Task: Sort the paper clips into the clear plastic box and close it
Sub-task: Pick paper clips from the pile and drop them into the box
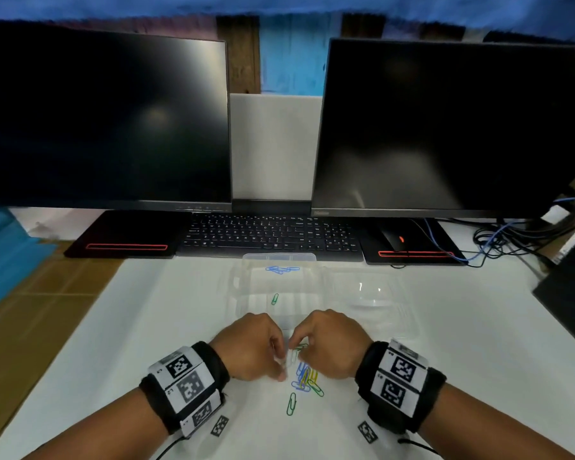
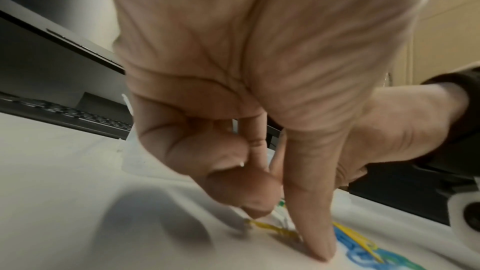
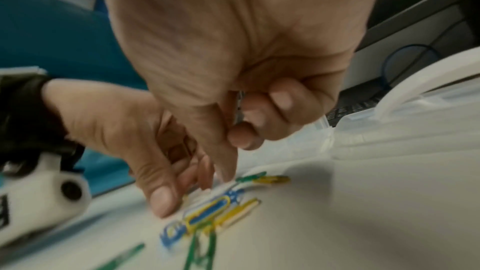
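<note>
Both hands work the loose pile of thin coloured wire paper clips (image 1: 304, 380) at 6 o'clock on the smooth white desk (image 1: 146, 327), left hand (image 1: 251, 346) fingers pinching a clip, right hand (image 1: 332, 343) curled w/ fingertips down, prob. separating colours for the open ribbed clear plastic box (image 1: 279, 287) at 12 o'clock.

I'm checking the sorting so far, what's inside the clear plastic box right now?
Inside the clear plastic box lie a cluster of blue clips in the far compartment and one green clip nearer the middle. Both hands hide the box's near edge, so anything there cannot be seen.
</note>
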